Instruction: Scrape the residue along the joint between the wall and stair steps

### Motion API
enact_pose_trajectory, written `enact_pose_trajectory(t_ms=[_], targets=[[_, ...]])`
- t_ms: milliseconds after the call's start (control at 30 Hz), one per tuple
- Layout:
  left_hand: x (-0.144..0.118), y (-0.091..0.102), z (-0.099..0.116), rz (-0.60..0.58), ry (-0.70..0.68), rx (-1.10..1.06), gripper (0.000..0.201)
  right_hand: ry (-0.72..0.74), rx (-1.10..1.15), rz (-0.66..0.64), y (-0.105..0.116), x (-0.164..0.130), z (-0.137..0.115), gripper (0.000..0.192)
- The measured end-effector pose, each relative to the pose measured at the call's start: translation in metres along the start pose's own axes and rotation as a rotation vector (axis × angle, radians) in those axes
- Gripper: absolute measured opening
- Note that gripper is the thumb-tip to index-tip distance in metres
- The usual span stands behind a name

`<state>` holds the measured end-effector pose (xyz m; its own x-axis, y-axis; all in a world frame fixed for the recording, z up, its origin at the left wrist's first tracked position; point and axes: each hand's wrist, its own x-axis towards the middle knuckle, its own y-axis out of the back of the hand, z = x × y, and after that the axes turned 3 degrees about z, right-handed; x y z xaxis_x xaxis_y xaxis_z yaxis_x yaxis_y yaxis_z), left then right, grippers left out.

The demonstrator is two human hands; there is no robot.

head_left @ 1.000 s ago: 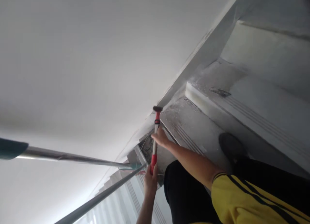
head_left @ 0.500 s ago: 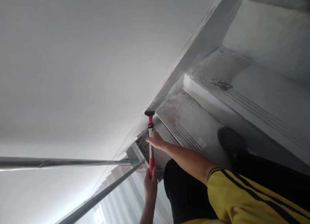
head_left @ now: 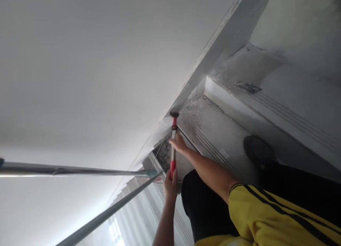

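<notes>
Both hands are closed on one long-handled scraper with a red grip, a pale shaft and a small black head [head_left: 173, 146]. Nearest the camera, the left hand [head_left: 170, 186] is wrapped fully round the red lower grip, fingers curled shut with no gap showing. Further along, the right hand [head_left: 178, 144] grips the pale shaft about midway, its forearm running back to a yellow sleeve with black stripes [head_left: 279, 217].

Since half a second ago the tool has moved up and to the right: its black head [head_left: 174, 114], which then sat a little lower and away from the wall's edge, now lies against the bottom edge of the smooth white wall [head_left: 93, 68], where that wall meets the grey skirting strip [head_left: 213, 50]. A second ago it was at nearly this same height, so the head has gone down and come back, which reads as one back-and-forth stroke along that edge. Both hands have kept their places on the handle and travelled with it.

Beyond the hands, the dusty grey concrete stair tread [head_left: 213, 132] carries pale debris near the wall. A dark shoe [head_left: 257, 151] stands on that tread, to the right of the tool and well apart from it. Two shiny metal handrail tubes [head_left: 80, 172] cross the lower left, meeting just beside the left hand.
</notes>
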<state>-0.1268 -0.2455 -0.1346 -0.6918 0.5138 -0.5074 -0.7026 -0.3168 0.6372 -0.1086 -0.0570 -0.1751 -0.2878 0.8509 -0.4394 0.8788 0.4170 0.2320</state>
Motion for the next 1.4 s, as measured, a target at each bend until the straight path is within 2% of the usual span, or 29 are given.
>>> enact_pose_trajectory(t_ms=[67, 100, 233, 267, 400, 433, 600, 767, 833, 900, 967, 1100, 1133, 1267, 1333, 1400], targets=[[0.009, -0.001, 0.001, -0.046, -0.035, 0.007, 0.057, 0.017, 0.081, 0.11, 0.004, 0.006, 0.0, 0.026], [0.011, -0.002, 0.0, -0.052, -0.027, 0.011, 0.058, 0.019, 0.08, 0.104, 0.005, 0.007, 0.002, 0.027], [0.006, -0.01, -0.003, -0.042, 0.052, 0.025, 0.068, -0.017, -0.075, -0.095, 0.006, 0.006, 0.007, 0.036], [0.008, -0.012, 0.0, -0.047, 0.041, 0.028, 0.067, -0.017, -0.081, -0.075, 0.009, 0.008, 0.006, 0.036], [0.026, -0.024, 0.017, -0.102, -0.103, 0.03, 0.057, 0.038, 0.022, 0.179, 0.035, 0.027, -0.005, 0.035], [0.028, -0.028, 0.02, -0.112, -0.127, 0.031, 0.055, 0.056, 0.025, 0.203, 0.041, 0.029, -0.008, 0.036], [0.018, -0.043, 0.022, -0.103, -0.067, -0.011, 0.053, 0.067, -0.154, 0.019, 0.06, 0.024, -0.014, 0.034], [0.023, -0.047, 0.041, -0.1, -0.206, 0.0, 0.053, 0.123, 0.019, 0.166, 0.079, 0.034, -0.026, 0.034], [0.021, -0.049, 0.044, -0.097, -0.161, -0.004, 0.053, 0.135, 0.005, 0.138, 0.084, 0.035, -0.026, 0.035], [0.016, -0.052, 0.046, -0.102, -0.081, -0.014, 0.055, 0.155, -0.048, 0.053, 0.089, 0.034, -0.026, 0.035], [0.014, -0.053, 0.053, -0.098, -0.077, -0.019, 0.056, 0.166, -0.042, 0.024, 0.095, 0.034, -0.028, 0.035], [0.016, -0.057, 0.066, -0.11, -0.225, -0.021, 0.051, 0.153, 0.041, 0.175, 0.109, 0.039, -0.038, 0.033], [0.015, -0.059, 0.066, -0.109, -0.216, -0.032, 0.052, 0.157, 0.03, 0.166, 0.11, 0.038, -0.038, 0.033], [0.009, -0.068, 0.062, -0.118, -0.086, -0.07, 0.056, 0.181, -0.044, -0.008, 0.114, 0.035, -0.038, 0.036], [0.011, -0.071, 0.072, -0.135, -0.122, -0.075, 0.055, 0.19, -0.027, 0.037, 0.122, 0.039, -0.042, 0.034], [0.014, -0.071, 0.085, -0.146, -0.192, -0.073, 0.054, 0.201, 0.024, 0.142, 0.132, 0.045, -0.047, 0.032]])
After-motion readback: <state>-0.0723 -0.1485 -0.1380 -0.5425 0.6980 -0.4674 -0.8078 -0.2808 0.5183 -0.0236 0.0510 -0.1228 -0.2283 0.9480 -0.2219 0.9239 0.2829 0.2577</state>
